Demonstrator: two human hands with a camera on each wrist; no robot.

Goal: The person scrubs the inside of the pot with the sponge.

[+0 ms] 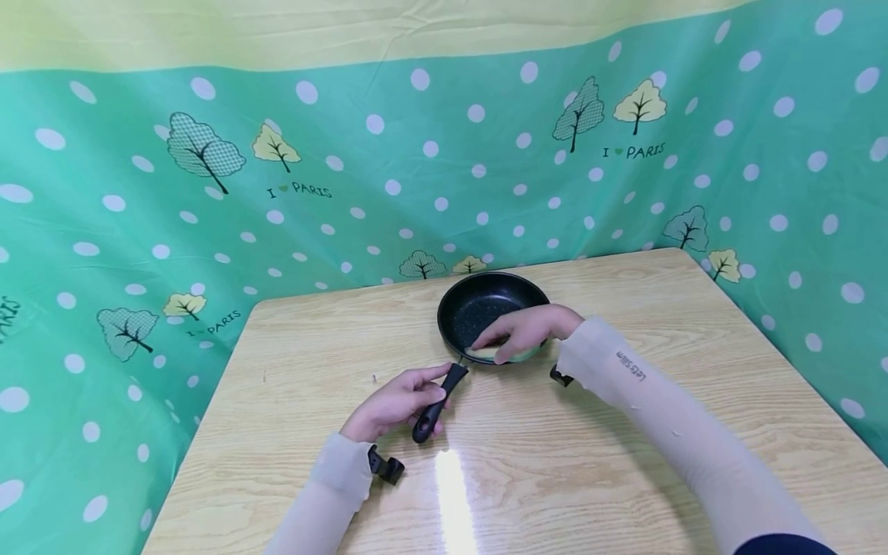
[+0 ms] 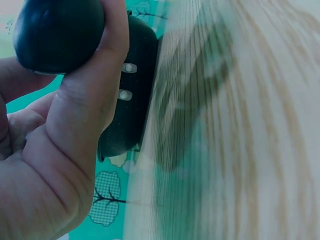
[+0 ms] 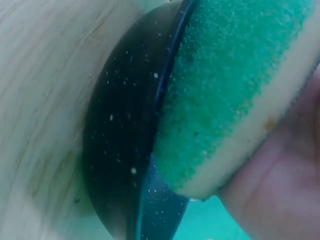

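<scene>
A black speckled frying pan stands on the table toward its back edge, its handle pointing at the near left. My left hand grips that handle. Up close in the left wrist view, the rounded handle end rises between thumb and fingers. My right hand holds a sponge over the near right side of the pan. In the right wrist view the sponge shows a green scouring layer against the pan's rim and a pale foam layer toward the palm.
A light wood-grain table lies under both arms, with a bright glare strip near its front. A green dotted curtain hangs behind the table and along its sides. Both forearms wear pale sleeves with small black devices at the wrists.
</scene>
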